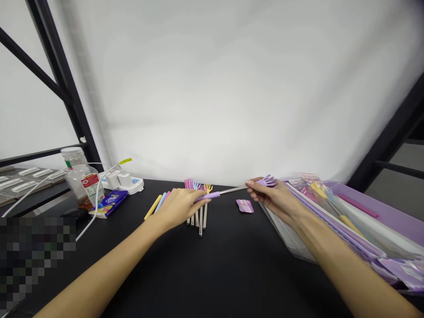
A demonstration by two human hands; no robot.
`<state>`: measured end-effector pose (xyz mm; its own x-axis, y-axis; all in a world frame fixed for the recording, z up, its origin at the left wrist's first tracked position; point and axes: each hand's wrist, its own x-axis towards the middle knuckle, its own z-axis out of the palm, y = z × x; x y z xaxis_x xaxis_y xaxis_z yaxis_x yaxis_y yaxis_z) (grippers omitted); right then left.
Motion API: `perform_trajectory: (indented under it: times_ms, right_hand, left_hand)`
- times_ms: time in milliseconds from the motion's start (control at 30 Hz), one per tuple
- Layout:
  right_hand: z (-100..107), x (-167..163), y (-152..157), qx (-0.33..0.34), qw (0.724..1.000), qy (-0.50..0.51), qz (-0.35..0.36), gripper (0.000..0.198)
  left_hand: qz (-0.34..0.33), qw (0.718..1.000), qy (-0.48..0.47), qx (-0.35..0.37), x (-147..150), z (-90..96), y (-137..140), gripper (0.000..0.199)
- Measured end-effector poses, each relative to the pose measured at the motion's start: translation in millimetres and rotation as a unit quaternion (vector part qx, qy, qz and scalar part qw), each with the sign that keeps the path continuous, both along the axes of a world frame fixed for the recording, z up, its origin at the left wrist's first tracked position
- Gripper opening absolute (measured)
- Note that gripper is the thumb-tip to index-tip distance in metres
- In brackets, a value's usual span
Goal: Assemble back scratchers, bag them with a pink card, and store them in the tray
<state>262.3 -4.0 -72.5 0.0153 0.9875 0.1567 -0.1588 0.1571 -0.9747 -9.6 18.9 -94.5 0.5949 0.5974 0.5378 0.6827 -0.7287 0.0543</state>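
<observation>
A purple back scratcher (233,190) with a metal rod spans the space between my hands, a little above the table. My left hand (180,203) is closed around its purple handle. Near the claw-shaped head (267,180), my right hand (265,194) grips the other end. Beneath and behind my left hand lie several metal rods with pink, blue and yellow claw heads (198,185). Several loose coloured handles, among them a yellow handle (153,207), lie to its left, partly covered by the hand. A small pink-purple packet (244,206) rests on the table between my hands.
On the right stands a purple bin (397,225) with bagged back scratchers; a clear plastic bag hangs over its near side. At left are a clear jar (81,176), a purple snack packet (111,203), a white power strip (134,185) and cables. A white wall rises behind the black table (212,278).
</observation>
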Motion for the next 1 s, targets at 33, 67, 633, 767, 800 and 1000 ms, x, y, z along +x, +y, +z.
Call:
perform_trajectory:
  times_ms: [33, 67, 633, 767, 800, 1000]
  right_hand:
    - [2.0, 7.3, 0.4, -0.008, 1.000, -0.024, 0.011, 0.028]
    - [3.6, 13.0, 0.3, -0.014, 0.999, -0.045, 0.024, 0.029]
    - [-11.4, -8.4, -5.4, 0.000, 0.999, 0.025, 0.036, 0.026]
    - [-9.0, -10.4, -6.1, -0.010, 0.999, 0.011, 0.041, 0.027]
    - [-7.9, -11.1, -6.3, -0.015, 0.999, 0.004, 0.041, 0.027]
    - [-11.8, -28.0, -8.8, 0.010, 1.000, 0.019, 0.001, 0.031]
  left_hand:
    - [-0.007, 1.000, 0.008, -0.016, -3.0, 1.6, 0.3, 0.031]
    - [-0.022, 0.999, 0.010, -0.029, -5.1, 2.5, 0.5, 0.031]
    - [-0.070, 0.963, -0.051, 0.254, 5.0, -17.6, -5.1, 0.020]
    - [-0.067, 0.960, -0.002, 0.272, 5.7, -21.5, -4.3, 0.023]
    - [-0.062, 0.963, 0.015, 0.260, 6.4, -22.1, -4.2, 0.024]
    - [-0.014, 0.986, -0.002, 0.168, 24.3, -15.6, -12.9, 0.031]
